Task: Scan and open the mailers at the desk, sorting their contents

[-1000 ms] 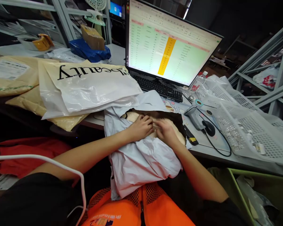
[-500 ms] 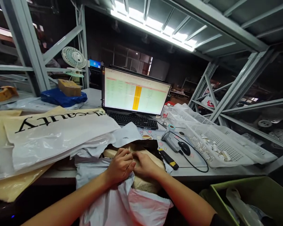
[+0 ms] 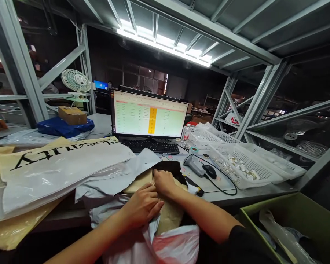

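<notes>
A torn grey-white plastic mailing bag point(image 3: 110, 176) with a black inside lies at the desk's front edge and hangs toward me. Within its opening is a tan paper-like package point(image 3: 169, 216). My left hand point(image 3: 144, 205) is closed at the package's near side, with white plastic showing under its thumb. Just beyond it, my right hand point(image 3: 165, 182) is closed on the package's upper part, fingertips bent down and partly hidden. A white and red plastic piece point(image 3: 177, 244) hangs below the hands.
Lettered white bags point(image 3: 66, 176) are piled at left. Behind stand a monitor point(image 3: 150, 113) and keyboard point(image 3: 150, 146). To the right lie a scanner point(image 3: 194, 165), a mouse point(image 3: 209, 171), a black-yellow cutter point(image 3: 199, 190) and white baskets point(image 3: 222, 161). A green bin point(image 3: 275, 203) stands low right.
My right hand has moved forward and up along the package, away from the left hand. The bag's opening gapes wider, with more tan surface showing. The camera view has shifted.
</notes>
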`<state>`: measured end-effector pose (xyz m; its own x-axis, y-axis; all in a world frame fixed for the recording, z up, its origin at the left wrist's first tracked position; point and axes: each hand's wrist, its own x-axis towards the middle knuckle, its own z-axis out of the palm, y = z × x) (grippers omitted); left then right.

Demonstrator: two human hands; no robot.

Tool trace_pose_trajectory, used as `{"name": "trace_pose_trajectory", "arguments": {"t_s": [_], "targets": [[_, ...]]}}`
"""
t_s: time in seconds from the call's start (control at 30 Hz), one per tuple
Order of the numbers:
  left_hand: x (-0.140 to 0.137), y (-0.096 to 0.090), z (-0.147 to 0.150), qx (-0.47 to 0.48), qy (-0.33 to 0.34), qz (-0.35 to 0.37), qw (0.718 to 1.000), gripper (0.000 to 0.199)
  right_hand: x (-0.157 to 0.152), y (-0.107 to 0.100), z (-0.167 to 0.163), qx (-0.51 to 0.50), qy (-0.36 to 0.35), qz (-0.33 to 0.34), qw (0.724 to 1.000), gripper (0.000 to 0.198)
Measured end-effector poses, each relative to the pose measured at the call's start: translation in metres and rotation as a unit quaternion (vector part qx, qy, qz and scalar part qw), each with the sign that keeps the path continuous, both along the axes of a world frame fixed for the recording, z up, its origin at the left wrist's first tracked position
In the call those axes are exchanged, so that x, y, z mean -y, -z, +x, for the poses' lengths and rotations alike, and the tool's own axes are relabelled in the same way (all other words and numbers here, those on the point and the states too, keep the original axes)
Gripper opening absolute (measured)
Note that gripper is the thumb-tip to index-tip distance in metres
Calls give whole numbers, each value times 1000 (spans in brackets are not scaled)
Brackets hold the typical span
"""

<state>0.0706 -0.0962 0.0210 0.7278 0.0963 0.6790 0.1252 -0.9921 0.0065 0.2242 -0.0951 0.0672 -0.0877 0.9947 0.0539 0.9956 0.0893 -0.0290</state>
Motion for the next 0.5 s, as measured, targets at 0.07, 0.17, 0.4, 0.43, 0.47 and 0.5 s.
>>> {"name": "trace_pose_trajectory", "arguments": {"t_s": [0.07, 0.17, 0.4, 0.43, 0.47, 0.5], "targets": [[9, -8, -7, -68, 2, -19, 998, 51, -3, -8, 6, 9, 25, 12, 1000, 30], [27, -20, -16, -118, -26, -47, 992, 53, -13, -16, 18, 15, 52, 27, 998, 38], [98, -26, -40, -95, -37, -125, 987, 47, -48, -9, 56, 5, 93, 28, 995, 44], [111, -26, -45, -89, -35, -135, 986, 46, -52, -7, 62, 6, 105, 38, 994, 44], [124, -26, -51, -86, -32, -146, 985, 45, -56, -6, 67, 7, 120, 50, 992, 45], [135, -26, -58, -85, -28, -158, 983, 45, -60, -4, 72, 6, 134, 62, 989, 46]]}}
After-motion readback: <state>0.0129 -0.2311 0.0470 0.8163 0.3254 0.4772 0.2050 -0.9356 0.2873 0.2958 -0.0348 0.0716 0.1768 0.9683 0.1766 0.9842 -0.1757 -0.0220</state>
